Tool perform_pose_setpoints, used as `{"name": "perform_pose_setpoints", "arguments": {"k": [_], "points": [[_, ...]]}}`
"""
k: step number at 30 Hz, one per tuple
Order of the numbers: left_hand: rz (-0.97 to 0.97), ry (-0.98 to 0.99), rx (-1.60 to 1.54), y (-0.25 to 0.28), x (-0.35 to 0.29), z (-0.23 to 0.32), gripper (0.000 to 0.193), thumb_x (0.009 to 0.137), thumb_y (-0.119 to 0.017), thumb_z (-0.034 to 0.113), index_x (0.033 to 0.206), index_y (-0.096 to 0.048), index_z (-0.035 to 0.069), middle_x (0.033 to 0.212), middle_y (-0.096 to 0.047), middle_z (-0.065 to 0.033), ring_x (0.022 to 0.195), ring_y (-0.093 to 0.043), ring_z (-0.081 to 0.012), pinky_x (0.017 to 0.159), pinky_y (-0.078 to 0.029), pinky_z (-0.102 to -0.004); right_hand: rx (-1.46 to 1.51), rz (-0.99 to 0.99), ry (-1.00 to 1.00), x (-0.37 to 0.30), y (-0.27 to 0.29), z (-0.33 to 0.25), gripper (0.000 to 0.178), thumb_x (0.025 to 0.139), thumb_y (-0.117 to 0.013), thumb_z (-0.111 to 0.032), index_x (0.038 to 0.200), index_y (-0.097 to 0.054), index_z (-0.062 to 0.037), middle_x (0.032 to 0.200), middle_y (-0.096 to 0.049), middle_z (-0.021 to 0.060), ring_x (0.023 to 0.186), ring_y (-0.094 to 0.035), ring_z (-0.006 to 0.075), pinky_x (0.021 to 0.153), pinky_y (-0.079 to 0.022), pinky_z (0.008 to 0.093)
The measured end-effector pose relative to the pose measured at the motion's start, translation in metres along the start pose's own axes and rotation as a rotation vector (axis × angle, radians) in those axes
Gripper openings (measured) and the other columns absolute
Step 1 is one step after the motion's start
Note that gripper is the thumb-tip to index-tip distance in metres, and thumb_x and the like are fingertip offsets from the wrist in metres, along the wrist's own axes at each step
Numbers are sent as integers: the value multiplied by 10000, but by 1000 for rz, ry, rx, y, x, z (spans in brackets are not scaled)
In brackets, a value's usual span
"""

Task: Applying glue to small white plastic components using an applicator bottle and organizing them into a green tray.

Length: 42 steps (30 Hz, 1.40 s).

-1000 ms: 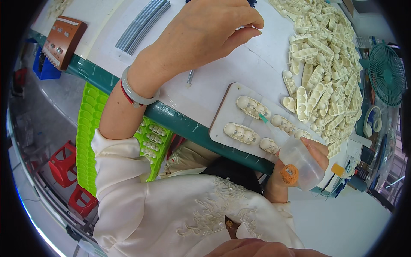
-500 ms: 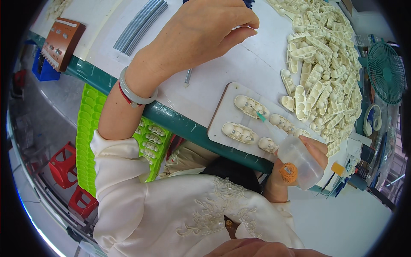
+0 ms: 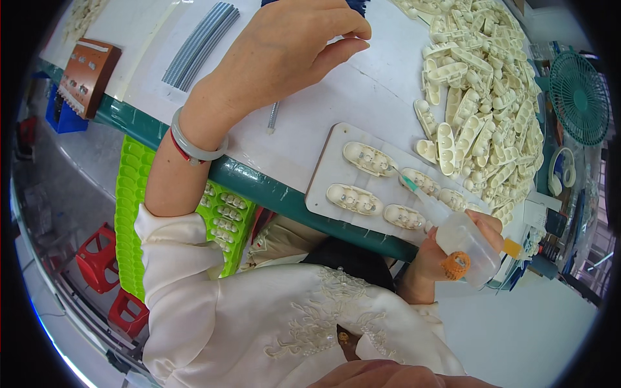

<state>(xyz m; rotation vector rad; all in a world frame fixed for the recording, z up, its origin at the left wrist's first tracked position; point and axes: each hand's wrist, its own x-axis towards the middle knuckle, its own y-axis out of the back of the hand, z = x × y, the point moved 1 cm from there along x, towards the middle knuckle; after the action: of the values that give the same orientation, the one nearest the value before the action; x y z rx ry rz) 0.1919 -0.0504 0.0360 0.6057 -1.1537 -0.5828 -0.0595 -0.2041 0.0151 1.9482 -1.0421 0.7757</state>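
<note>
My right hand [image 3: 424, 258] is wrapped round a translucent squeeze bottle [image 3: 475, 242] with an orange wrapping on its base. The bottle's green needle tip [image 3: 409, 183] points at the right end of a cream oval plastic shell [image 3: 369, 159]; I cannot tell if it touches. That shell lies on a white board [image 3: 323, 171] with several like it, small metal parts inside. My left hand [image 3: 284, 55] hovers over the white table at the far side, thumb and forefinger close together in a pinch. Whatever is between the fingertips, if anything, is too small to make out.
A big heap of cream shells [image 3: 475, 97] covers the table's right side. Blue-grey springlike rods [image 3: 200, 45] lie at the far left, a single short rod [image 3: 273, 118] nearer. A brown block [image 3: 89, 77], a green tray [image 3: 136, 213] and a green fan [image 3: 577, 97] stand around.
The bottle's needle tip has moved right, from over the upper-left shell's middle to its right end. My left hand keeps its pinch. The whole view has shifted slightly.
</note>
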Motion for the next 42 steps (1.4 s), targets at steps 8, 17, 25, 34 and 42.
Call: {"name": "perform_pose_setpoints", "arguments": {"k": [8, 17, 25, 34, 42], "points": [[-19, 39, -22, -1, 2, 1, 107, 777, -666, 101, 862, -636, 43, 808, -615, -62, 700, -578, -189, 539, -451, -247, 76, -58, -96, 9, -4, -12, 410, 614, -744, -142, 912, -497, -8, 798, -523, 89, 749, -507, 209, 592, -403, 267], [-26, 21, -24, 1, 2, 2, 110, 776, -664, 101, 863, -626, 46, 802, -608, -60, 699, -571, -187, 547, -444, -251, 52, -71, -116, 9, -6, -11, 263, 740, -654, -140, 895, -489, -7, 792, -517, 91, 747, -505, 192, 639, -408, 254], [-25, 20, -36, 1, 3, 2, 114, 768, -669, 91, 864, -628, 44, 818, -613, -58, 712, -578, -185, 563, -448, -250, -19, -20, -75, 9, -2, -9, 246, 762, -588, -192, 871, -489, 5, 764, -509, 100, 735, -503, 205, 622, -410, 263], [-77, 141, -63, 2, 6, 7, 116, 766, -654, 48, 878, -635, 26, 808, -622, -68, 708, -599, -180, 620, -467, -243, -263, 101, -4, 6, 28, 12, 410, 793, -457, -409, 816, -479, 0, 742, -496, 96, 662, -497, 205, 528, -413, 260], [-126, 161, -18, -1, 8, 6, 112, 780, -640, 53, 886, -634, 20, 831, -627, -75, 727, -605, -182, 640, -470, -239, -179, 51, 26, 6, 25, 19, 415, 839, -428, -417, 815, -474, -6, 747, -490, 87, 694, -493, 196, 485, -391, 243]]}}
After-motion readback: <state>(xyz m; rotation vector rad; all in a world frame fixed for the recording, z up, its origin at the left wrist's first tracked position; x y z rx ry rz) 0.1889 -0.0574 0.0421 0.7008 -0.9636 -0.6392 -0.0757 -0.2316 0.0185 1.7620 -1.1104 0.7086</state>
